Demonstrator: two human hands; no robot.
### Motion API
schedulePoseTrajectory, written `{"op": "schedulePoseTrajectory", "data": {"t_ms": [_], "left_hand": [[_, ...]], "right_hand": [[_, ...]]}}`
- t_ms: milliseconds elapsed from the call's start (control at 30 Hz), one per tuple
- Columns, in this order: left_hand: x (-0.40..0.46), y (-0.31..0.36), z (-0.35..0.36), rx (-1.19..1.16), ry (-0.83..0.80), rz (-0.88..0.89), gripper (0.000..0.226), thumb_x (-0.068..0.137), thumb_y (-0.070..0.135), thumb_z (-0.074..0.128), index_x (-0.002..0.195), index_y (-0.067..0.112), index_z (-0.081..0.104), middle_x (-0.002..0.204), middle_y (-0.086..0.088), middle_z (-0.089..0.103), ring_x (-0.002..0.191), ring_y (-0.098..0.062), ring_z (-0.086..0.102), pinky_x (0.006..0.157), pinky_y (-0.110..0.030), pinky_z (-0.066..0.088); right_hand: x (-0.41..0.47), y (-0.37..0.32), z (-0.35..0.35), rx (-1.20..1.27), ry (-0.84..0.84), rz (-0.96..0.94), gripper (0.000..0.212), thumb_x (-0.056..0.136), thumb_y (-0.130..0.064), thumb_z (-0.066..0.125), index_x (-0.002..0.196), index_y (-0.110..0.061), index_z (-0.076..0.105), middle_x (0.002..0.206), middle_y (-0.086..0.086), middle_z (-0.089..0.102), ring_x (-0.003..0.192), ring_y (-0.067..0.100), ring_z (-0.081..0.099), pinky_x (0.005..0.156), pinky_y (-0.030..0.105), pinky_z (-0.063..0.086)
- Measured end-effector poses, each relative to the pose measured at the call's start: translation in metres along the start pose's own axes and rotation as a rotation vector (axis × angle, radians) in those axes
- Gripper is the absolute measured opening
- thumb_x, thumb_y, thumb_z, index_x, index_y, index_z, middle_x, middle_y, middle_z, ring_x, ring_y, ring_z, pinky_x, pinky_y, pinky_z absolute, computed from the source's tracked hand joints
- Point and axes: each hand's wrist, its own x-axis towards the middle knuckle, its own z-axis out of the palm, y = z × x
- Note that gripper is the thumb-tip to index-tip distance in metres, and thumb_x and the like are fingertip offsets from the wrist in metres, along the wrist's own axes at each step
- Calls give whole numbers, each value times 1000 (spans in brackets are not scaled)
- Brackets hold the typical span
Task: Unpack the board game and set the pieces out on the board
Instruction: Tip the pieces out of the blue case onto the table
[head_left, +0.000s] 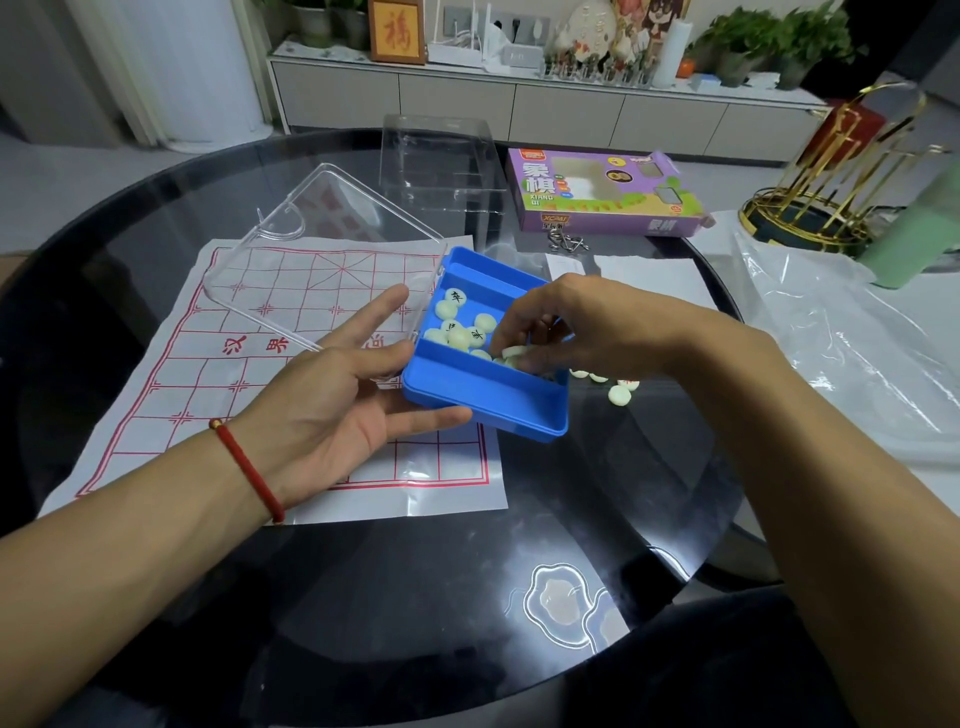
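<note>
Pieces (460, 325) are lying in the blue tray (483, 405) at the board's (208, 374) three o'clock edge, where the left hand (337, 410), fingers spread, is steadying it while the right hand (576, 327) is pinching one, best lifted singly to avoid spills.

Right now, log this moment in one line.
left hand: steadies blue tray | right hand: picking pieces | board: bare
</note>
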Motion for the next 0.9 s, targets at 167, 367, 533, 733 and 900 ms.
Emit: {"op": "schedulePoseTrajectory", "data": {"t_ms": [167,367,533,733,900], "left_hand": [[0,0,-1,-5,6,-3,54,99,0,47,144,32,51,114,-16,73,101,-42,71,70,-58,60],[0,0,0,-8,17,-1,54,100,0,46,144,31,51,118,-17,71,101,-42,71,71,-58,60],[0,0,1,-14,18,-3,54,100,1,47,144,31,50,112,-16,74,100,-41,71,69,-57,61],[1,1,0,-16,22,-4,55,100,1,47,145,30,49,116,-16,72,103,-41,71,70,-57,60],[2,2,-1,-16,41,4,56,100,1,47,147,30,46,112,-14,74,100,-41,71,67,-54,61]], "right_hand": [[0,2,0,61,5,15,18,91,-19,75,108,-23,75,91,-10,72,80,5,63,72,17,51],[1,3,0,188,19,32,15,87,-16,79,101,-17,75,86,-9,73,74,1,64,72,19,54],[-2,5,-1,241,54,43,10,86,-17,80,95,-14,77,80,-10,72,69,0,63,65,13,49],[-12,8,-12,356,220,29,15,82,-15,82,94,-7,78,87,5,77,78,8,69,73,18,54],[-40,44,-34,230,283,248,13,80,-19,84,91,-15,79,80,0,77,75,12,69,68,26,56]]}}
